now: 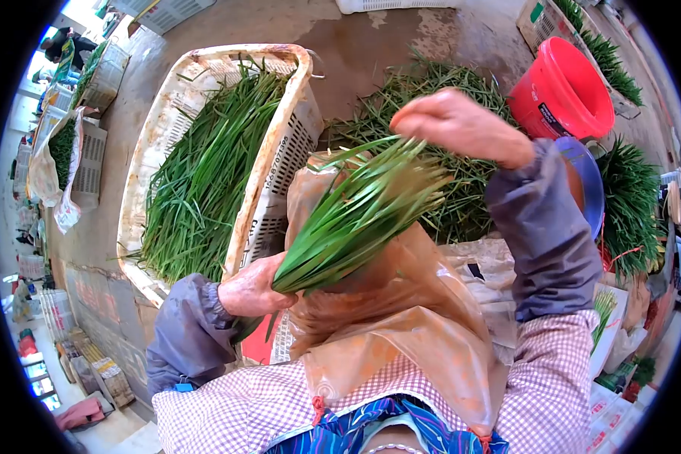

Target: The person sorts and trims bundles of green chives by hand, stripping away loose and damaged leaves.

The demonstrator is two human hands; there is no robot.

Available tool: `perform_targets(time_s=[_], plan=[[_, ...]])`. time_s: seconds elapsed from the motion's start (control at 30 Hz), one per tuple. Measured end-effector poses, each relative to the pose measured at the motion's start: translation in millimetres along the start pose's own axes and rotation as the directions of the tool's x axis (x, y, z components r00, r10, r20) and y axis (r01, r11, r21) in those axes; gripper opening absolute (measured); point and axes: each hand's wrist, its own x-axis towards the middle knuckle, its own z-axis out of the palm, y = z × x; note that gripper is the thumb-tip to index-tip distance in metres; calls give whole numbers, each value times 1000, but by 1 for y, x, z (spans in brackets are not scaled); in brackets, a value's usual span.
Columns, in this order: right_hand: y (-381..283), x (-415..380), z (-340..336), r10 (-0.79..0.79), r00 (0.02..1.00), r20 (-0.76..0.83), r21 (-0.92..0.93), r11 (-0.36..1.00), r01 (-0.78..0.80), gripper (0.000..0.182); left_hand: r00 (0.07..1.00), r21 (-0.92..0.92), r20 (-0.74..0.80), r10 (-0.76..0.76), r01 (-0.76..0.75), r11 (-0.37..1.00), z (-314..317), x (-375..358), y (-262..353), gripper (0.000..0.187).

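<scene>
My left hand [253, 287] is closed around one end of a bundle of garlic chives [348, 234]. The bundle slants up to the right over the brown plastic apron [408, 303] on my lap, its far end fanned out and blurred. Just above that far end is my right hand [461, 125], a little smeared by motion. Its fingers are curled together, and I cannot make out whether anything is between them. To the left stands a white plastic crate [276, 178] with long green leaves [204, 181] heaped inside.
Loose leaves [461, 98] lie piled on the floor beyond my hands. A red bucket [560, 91] stands at the right, with a blue basin [586, 178] below it. More chives [628, 204] are stacked at far right. A person [68, 45] is at far upper left near other crates.
</scene>
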Motion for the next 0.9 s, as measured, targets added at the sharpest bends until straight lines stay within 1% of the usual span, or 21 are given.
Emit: perform_targets(time_s=[0.07,0.1,0.13,0.2,0.23,0.27,0.33,0.37,0.4,0.43,0.47,0.5,0.53,0.6,0.67,0.73,0.77,0.8,0.83,0.87,0.9], plan=[[4,6,16,-177,981,80,-243,951,192,23,999,77,-38,1,2,997,1,0,-1,54],[2,5,21,-221,975,-9,-157,963,217,24,998,93,-61,6,0,996,2,-2,-5,55],[3,1,26,-189,975,-120,6,982,191,25,996,102,-88,7,3,995,4,-4,-6,56],[9,-12,33,-59,946,-317,333,928,170,27,993,109,-114,-25,38,993,6,-7,-2,53],[15,-21,33,56,937,-344,491,861,129,25,991,128,-137,-9,27,991,7,-7,1,50],[22,-30,32,114,929,-352,717,671,189,23,988,150,-156,10,13,989,7,-7,4,46],[55,-45,20,145,877,-459,833,415,367,25,989,221,-148,-12,45,974,4,-8,11,41],[70,-52,10,147,885,-442,743,612,270,24,989,258,-146,-23,60,964,3,-9,15,38],[68,-54,4,239,920,-310,536,844,-38,23,986,329,-167,20,36,943,2,-9,20,37],[67,-56,9,236,928,-288,435,896,-93,26,980,401,-187,68,13,916,1,-8,26,37],[63,-58,18,241,935,-261,330,932,-148,31,973,468,-201,112,-5,884,1,-8,32,36],[53,-58,15,208,976,-69,440,884,-158,39,965,560,-216,152,-5,828,0,-8,41,39],[43,-57,13,94,994,56,453,885,-109,42,959,637,-231,164,22,770,-1,-8,51,40],[30,-46,17,73,956,285,379,907,-182,40,947,774,-258,191,84,628,-7,-7,68,43],[21,-41,31,-38,941,337,426,897,-116,42,908,861,-288,305,106,497,-14,-5,82,45],[18,-42,52,-42,985,165,532,845,-53,45,891,885,-343,297,200,421,-21,-6,88,45],[18,-41,58,-155,988,-11,289,945,151,42,870,886,-359,338,205,415,-22,-5,86,47],[20,-40,66,-303,941,-152,-3,952,306,39,869,885,-377,320,236,402,-21,-5,81,48],[19,-39,76,-400,876,-268,-221,911,349,34,868,883,-393,305,264,387,-20,-3,72,50],[16,-38,78,-496,817,-293,-289,861,418,32,866,882,-406,291,288,373,-18,-1,63,51],[19,-37,84,-501,804,-320,-262,862,433,22,871,859,-397,290,241,452,-16,1,51,56]])
